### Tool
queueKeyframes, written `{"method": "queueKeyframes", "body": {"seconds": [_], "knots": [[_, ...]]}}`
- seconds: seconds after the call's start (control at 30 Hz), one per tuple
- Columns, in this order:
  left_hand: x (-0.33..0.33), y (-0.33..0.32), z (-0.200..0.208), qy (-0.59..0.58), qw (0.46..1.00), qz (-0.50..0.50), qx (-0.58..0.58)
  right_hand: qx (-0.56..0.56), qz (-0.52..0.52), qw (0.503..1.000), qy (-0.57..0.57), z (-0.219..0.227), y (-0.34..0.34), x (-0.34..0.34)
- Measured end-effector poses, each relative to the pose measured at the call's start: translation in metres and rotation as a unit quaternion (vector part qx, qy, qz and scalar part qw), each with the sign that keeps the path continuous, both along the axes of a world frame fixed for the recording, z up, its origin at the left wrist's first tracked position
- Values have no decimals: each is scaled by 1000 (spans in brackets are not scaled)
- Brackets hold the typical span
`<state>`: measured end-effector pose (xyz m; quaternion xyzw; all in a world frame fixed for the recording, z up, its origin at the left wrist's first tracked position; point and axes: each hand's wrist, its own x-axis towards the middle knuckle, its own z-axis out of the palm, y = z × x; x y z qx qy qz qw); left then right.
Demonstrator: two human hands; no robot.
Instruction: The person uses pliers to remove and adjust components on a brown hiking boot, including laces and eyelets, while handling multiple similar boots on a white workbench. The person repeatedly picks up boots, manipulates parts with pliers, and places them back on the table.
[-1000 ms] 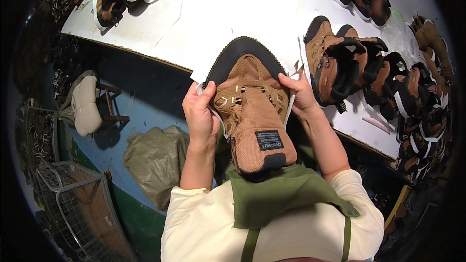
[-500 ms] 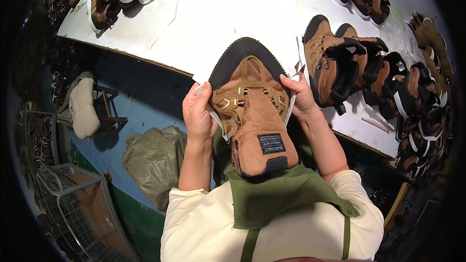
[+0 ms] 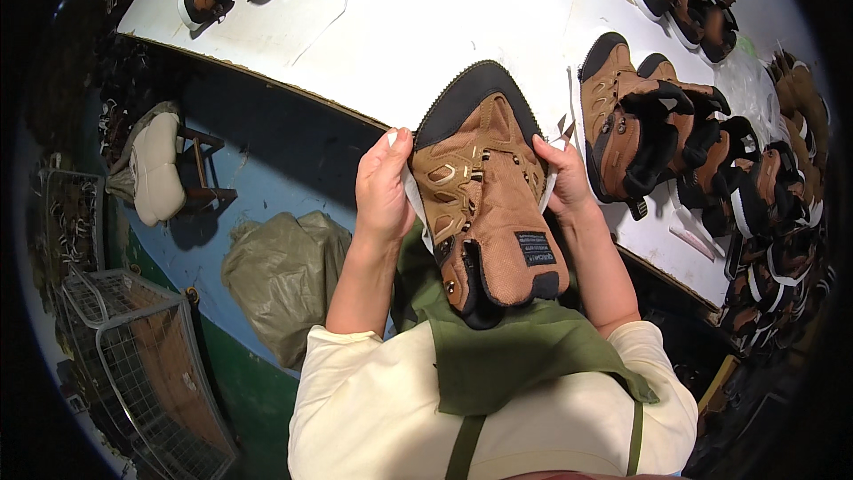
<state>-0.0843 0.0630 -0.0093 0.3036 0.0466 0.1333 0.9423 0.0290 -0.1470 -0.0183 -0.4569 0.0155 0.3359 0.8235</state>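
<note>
Just above the green apron [image 3: 542,356] there's a brown shoe [image 3: 508,240], left hand [image 3: 384,188] and right hand [image 3: 569,180] each gripping an edge. Rolled slightly since a second ago, so its left side shows more. Other shoes [image 3: 613,120] sit right, on the white surface [image 3: 418,22].

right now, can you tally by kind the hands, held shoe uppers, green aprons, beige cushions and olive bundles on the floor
Hands (left hand, right hand): 2
Held shoe upper: 1
Green apron: 1
Beige cushion: 1
Olive bundle: 1
Total: 6
</note>
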Motion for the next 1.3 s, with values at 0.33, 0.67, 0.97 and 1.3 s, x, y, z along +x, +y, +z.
{"method": "queueKeyframes", "body": {"seconds": [0.33, 0.67, 0.97, 1.3], "knots": [[3, 2, -8, -1, 1000, -10, -27, 17, 2, 1000, 6, -1, -2, 0], [13, -4, -13, 65, 996, -12, -65, 9, -19, 997, -75, 31, -3, -7], [14, -9, -13, 28, 997, -28, -63, 6, -5, 994, -111, 45, -10, -11], [9, -5, -21, 16, 999, -27, -41, -12, -8, 992, -128, 60, -7, -18]]}}
